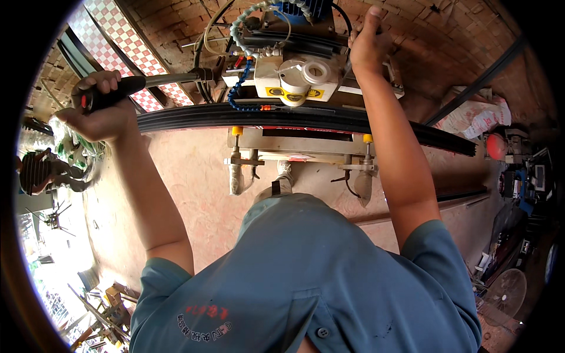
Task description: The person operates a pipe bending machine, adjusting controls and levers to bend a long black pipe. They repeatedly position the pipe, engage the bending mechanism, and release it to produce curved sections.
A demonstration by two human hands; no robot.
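Observation:
My left hand (107,112) is wrapped round the black grip of a long metal lever (126,91) that runs right toward the machine. My right hand (369,47) is closed, thumb up, at the machine's far right; a thin rod slants down from it, and what lies inside the fist is mostly hidden. Between my arms stands a cutting machine with a white housing (268,75) bearing yellow warning labels. A roll of white tape (315,72) lies on top. Long black profile bars (282,117) lie across its near side, passing under my right forearm.
A blue segmented hose (234,88) bends down to the bars. Two yellow-tipped clamps (236,132) sit along the near edge. At the back is a blue motor (305,9). Checkered panels (126,41) lean at far left; a fan (507,289) stands lower right.

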